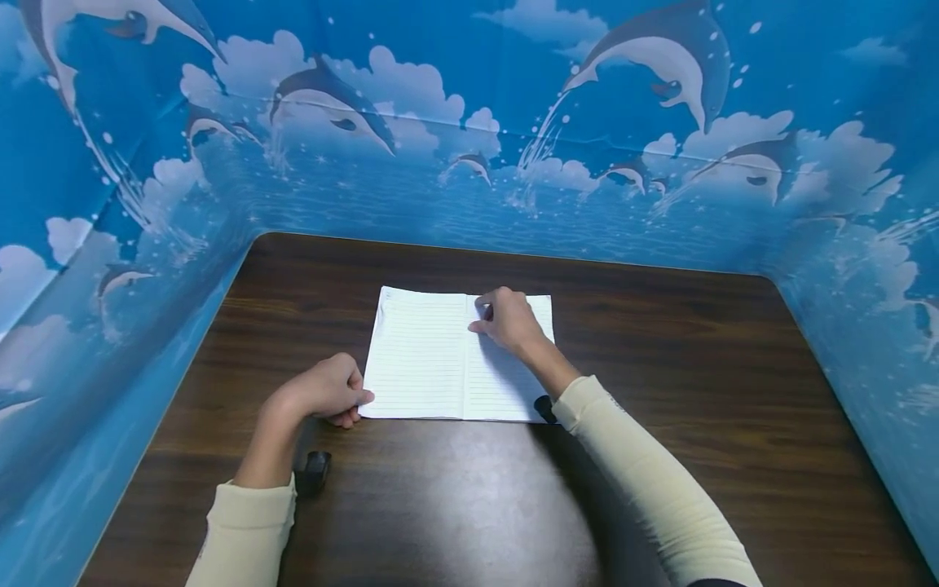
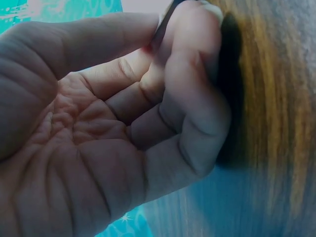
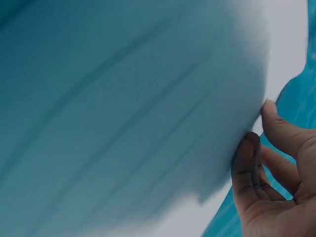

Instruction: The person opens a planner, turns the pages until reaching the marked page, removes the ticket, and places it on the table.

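Observation:
An open notebook (image 1: 418,359) with white lined pages lies on the dark wooden table. My left hand (image 1: 330,391) pinches its near left corner between thumb and curled index finger; the left wrist view shows the thin edge between those fingertips. Over the right page, close to the fold and the top edge, is my right hand (image 1: 513,322). Its thumb and bent fingers (image 3: 244,168) leave a gap between their tips, right at the page's surface. A broad shadow covers much of the lined page (image 3: 123,123) in the right wrist view.
The wooden table (image 1: 660,367) stretches out around the notebook. A blue dolphin-print curtain (image 1: 469,196) encloses its back and sides. Dark small devices, one at the left wrist (image 1: 315,469) and one at the right wrist (image 1: 544,408), hang beneath the pale sleeves.

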`<state>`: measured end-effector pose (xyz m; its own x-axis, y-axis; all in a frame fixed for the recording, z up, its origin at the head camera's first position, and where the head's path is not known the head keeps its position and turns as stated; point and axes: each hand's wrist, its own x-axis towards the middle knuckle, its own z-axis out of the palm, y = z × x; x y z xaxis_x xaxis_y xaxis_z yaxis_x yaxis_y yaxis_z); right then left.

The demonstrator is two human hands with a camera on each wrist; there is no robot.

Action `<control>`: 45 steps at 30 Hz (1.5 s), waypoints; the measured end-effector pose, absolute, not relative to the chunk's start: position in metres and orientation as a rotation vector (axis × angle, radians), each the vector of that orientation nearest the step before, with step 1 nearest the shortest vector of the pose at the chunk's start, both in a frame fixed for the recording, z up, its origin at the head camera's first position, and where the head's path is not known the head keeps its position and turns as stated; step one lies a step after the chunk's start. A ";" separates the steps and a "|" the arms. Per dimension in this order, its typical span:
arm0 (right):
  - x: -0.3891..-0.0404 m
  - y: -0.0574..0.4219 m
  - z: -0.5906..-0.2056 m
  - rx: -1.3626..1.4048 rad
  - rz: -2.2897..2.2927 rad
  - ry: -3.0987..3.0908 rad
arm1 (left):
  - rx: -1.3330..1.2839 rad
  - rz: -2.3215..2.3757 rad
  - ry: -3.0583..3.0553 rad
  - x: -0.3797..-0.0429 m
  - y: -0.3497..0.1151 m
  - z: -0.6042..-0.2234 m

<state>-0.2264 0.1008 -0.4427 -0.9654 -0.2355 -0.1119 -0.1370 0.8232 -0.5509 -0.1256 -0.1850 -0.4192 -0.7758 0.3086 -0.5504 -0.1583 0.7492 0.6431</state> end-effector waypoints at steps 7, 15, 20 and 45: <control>-0.224 0.153 -0.444 -0.091 -0.794 2.845 | 0.149 0.940 2.253 -0.128 -0.186 -0.417; -0.222 0.183 -0.443 -0.061 -0.637 2.908 | 0.148 0.940 2.238 -0.129 -0.187 -0.418; -0.220 0.187 -0.448 -0.060 -0.556 2.973 | 0.143 0.938 2.239 -0.129 -0.188 -0.417; -0.215 0.188 -0.447 0.106 -0.826 2.913 | 0.123 0.945 2.231 -0.127 -0.186 -0.416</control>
